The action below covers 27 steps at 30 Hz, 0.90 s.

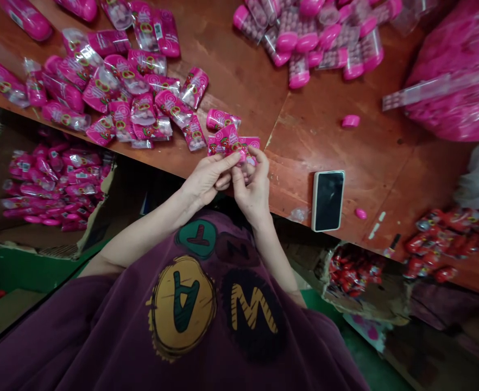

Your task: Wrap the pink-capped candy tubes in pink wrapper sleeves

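Hands: left hand (pixel 207 182) and right hand (pixel 252 191) meet at the table (pixel 304 141) edge, both pinching one packet (pixel 232 142).
Packet: at 12 o'clock of the fingertips, over the edge.
Phone (pixel 328 200): at 3 o'clock, near the edge.
Pile (pixel 121 92): at 10 o'clock.
Tubes (pixel 313 38): at 1 o'clock.
Risk: the slick film could slip from the fingertip pinch, and the packet would likely fall off the edge.

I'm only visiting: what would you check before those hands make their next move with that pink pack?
1. Left hand and right hand both grip the pink pack: ok.
2. Pack held above the table, not past its edge: ok.
3. Pack's end closed properly: cannot tell, the hands cover it.
4. Phone well clear of the table edge: not ok, it lies right at it.
5. Pile of wrapped packs near the left hand: ok.
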Available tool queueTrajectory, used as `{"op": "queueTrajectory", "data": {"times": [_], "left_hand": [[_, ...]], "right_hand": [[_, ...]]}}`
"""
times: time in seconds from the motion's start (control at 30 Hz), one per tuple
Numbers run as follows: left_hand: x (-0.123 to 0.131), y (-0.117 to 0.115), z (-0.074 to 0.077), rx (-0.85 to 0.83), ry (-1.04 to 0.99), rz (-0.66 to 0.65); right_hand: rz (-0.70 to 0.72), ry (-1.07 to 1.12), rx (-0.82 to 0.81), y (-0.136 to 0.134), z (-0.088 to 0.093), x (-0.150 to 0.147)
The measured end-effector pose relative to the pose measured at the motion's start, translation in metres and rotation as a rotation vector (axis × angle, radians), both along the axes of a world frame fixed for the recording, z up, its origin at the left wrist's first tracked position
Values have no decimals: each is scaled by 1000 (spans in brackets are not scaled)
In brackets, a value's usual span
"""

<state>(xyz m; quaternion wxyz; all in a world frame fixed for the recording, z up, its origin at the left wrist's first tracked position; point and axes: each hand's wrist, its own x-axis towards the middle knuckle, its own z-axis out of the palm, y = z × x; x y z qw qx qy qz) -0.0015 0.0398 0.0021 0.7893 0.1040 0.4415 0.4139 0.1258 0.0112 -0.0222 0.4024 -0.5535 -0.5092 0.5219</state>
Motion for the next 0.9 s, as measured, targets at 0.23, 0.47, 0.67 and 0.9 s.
{"op": "queueTrajectory", "data": {"times": [0.23, 0.47, 0.67, 0.9], "left_hand": [[-22, -1, -3, 85, -29, -182], [-20, 1, -2, 130, 14, -177], [-11, 5, 2, 111, 50, -73], [-10, -5, 1, 120, 35, -135]], "right_hand": [[21, 361, -204, 1, 11, 5], [-31, 292, -143, -1, 10, 0], [15, 222, -112, -6, 11, 8], [-65, 275, -105, -5, 6, 2]]}}
